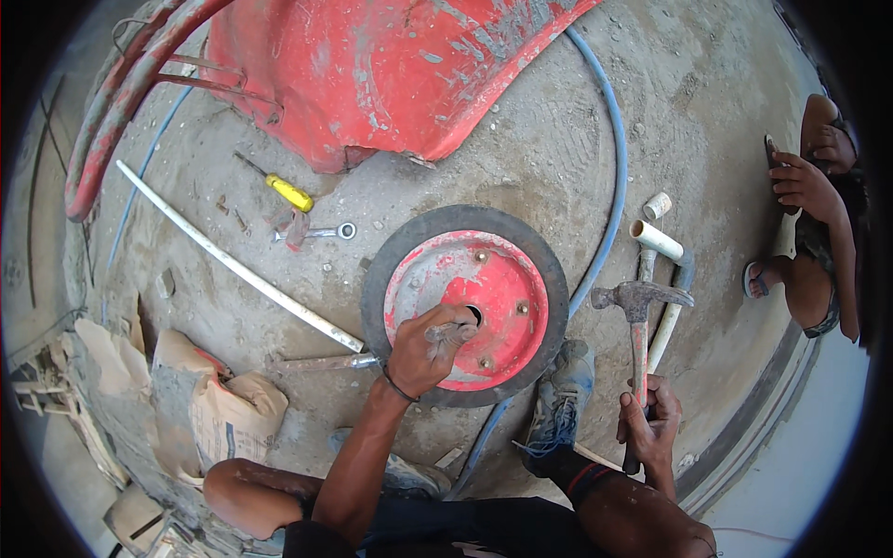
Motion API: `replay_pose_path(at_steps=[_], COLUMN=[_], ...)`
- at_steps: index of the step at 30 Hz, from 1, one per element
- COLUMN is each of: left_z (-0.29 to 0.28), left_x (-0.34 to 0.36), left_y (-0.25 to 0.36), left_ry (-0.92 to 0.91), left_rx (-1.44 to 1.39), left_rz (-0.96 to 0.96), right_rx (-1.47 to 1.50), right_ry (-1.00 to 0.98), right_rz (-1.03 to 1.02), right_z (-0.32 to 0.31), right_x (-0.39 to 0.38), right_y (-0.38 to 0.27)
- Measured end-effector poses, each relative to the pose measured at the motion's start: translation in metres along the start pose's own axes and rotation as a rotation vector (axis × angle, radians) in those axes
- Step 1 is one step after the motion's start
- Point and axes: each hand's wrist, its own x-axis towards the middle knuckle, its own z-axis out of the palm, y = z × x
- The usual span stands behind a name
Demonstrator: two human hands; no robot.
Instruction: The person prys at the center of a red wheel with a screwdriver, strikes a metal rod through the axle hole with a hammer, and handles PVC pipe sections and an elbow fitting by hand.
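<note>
A wheel (419, 244) with a black tyre and a red, paint-worn rim lies flat on the ground in front of me. Over its centre hole, my left hand (430, 349) has its fingers curled together at the hole's edge. Whatever they may pinch is hidden. To the right of the wheel, my right hand (653, 426) grips the handle of a claw hammer (640, 339), its worn metal head raised away from the wheel. Several bolts show on the rim around the hole.
A red wheelbarrow tray (372, 70) lies beyond the wheel. Left are a yellow-handled screwdriver (288, 192), a wrench (342, 232), a white pipe (233, 263) and a paper sack (237, 414). A blue hose (614, 139) and pipe pieces (656, 239) lie right. Another person (819, 214) sits far right.
</note>
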Motion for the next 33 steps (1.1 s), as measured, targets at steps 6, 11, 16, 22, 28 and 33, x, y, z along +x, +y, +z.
replay_pose_path(at_steps=[6,11,16,22,28,33], left_z=[0.001,0.001,0.001,0.002,0.007,0.014], left_x=[-0.003,-0.003,-0.001,-0.002,-0.003,-0.005], left_y=[0.003,0.006,0.006,0.006,0.009,0.014], left_ry=[-0.006,0.007,0.017,0.013,-0.014,-0.028], left_rx=[-0.031,-0.054,-0.053,-0.032,0.066,0.132], left_rz=[-0.049,-0.064,-0.08,-0.068,0.071,0.131], right_rx=[0.002,-0.011,-0.007,-0.02,-0.127,-0.497], right_ry=[-0.008,-0.014,-0.005,-0.011,-0.012,-0.088], right_rz=[0.008,0.002,0.011,0.014,-0.051,-0.543], right_z=[-0.001,-0.001,-0.001,-0.002,-0.001,0.007], right_x=[-0.001,-0.002,-0.002,-0.001,-0.004,0.004], right_y=[0.002,0.001,0.003,0.002,-0.001,-0.016])
